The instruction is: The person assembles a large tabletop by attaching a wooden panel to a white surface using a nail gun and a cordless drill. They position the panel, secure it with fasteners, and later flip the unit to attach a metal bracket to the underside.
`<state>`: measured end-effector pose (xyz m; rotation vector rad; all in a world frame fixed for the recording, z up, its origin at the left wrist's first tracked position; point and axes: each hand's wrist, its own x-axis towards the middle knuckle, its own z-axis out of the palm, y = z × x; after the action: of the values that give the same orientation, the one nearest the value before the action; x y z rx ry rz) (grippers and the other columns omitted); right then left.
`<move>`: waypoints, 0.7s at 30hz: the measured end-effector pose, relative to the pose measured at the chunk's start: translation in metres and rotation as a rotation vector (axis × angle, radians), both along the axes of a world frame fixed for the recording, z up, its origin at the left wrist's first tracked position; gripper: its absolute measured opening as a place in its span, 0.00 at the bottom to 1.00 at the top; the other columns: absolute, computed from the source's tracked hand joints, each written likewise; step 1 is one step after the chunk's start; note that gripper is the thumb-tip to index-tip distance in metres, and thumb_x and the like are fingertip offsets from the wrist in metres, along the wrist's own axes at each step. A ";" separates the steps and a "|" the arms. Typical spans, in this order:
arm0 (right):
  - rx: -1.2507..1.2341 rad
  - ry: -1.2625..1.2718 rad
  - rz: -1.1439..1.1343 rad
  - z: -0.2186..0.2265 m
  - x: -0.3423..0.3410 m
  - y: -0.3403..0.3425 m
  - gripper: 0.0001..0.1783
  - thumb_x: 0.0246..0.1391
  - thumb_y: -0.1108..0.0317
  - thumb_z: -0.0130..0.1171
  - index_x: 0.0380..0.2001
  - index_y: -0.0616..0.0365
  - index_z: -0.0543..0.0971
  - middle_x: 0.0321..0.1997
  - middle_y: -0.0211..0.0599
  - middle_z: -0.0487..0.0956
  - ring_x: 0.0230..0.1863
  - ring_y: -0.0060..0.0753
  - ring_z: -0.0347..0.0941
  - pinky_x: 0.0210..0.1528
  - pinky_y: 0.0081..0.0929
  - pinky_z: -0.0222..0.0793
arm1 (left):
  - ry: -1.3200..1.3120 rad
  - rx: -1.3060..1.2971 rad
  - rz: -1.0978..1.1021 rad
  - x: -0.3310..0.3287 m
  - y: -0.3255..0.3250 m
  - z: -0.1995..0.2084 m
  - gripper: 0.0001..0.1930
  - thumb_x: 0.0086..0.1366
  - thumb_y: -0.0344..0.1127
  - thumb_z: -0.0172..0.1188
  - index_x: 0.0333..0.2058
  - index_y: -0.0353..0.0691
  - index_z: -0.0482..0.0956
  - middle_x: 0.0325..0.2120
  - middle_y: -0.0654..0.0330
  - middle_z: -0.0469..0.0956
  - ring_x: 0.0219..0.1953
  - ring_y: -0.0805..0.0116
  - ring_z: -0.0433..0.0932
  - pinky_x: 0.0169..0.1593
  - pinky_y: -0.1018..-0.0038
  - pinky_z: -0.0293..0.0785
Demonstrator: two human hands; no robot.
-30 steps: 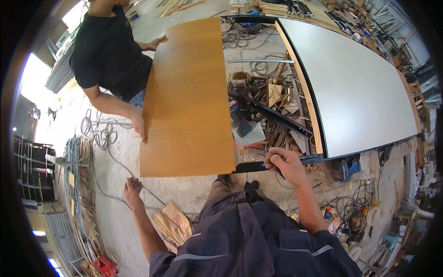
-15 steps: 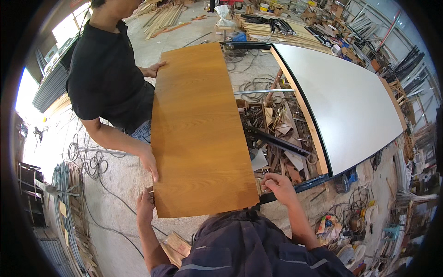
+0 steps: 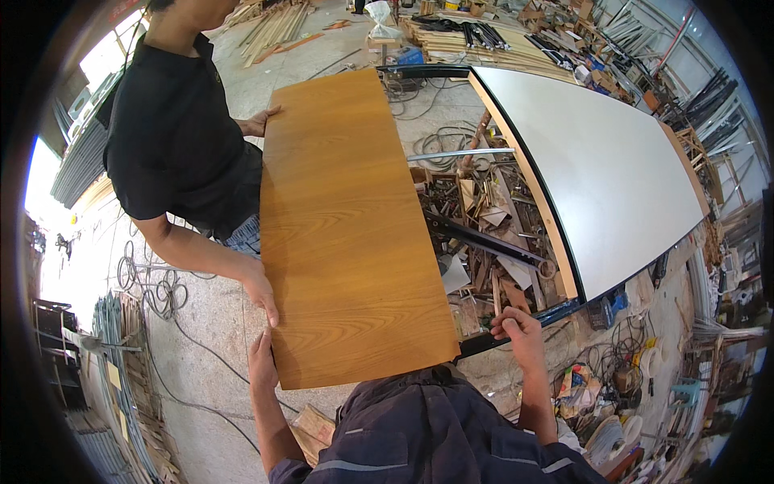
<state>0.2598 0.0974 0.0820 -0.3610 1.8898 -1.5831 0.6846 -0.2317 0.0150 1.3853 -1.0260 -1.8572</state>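
Fingers of your left hand point(image 3: 262, 367) lie against the wood-grain panel point(image 3: 347, 234) at its near left edge, perhaps steadying it; any grip underneath is hidden. A co-worker point(image 3: 181, 145) holds the left edge, likely sharing the weight. The panel covers the left part of the black frame point(image 3: 558, 313). Your right hand point(image 3: 522, 331) hangs by the near rail, fingers curled, contents unclear, forearm rising from the near right.

A flat brown wood-grained board point(image 3: 347, 234) runs roughly from twelve to six o'clock. It overlaps a dark frame point(image 3: 559, 311), which reaches from beneath it toward three o'clock
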 end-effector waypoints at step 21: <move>0.110 0.059 0.120 0.002 -0.008 -0.015 0.10 0.64 0.71 0.54 0.41 0.65 0.82 0.36 0.35 0.82 0.38 0.28 0.79 0.43 0.27 0.75 | -0.194 -0.130 -0.082 -0.020 -0.004 -0.013 0.21 0.75 0.40 0.51 0.53 0.26 0.78 0.46 0.55 0.81 0.47 0.70 0.77 0.52 0.72 0.72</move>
<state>0.2520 0.0823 0.0837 -0.4684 1.9520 -1.3976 0.6645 -0.2356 0.0017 1.4864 -1.2938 -1.7042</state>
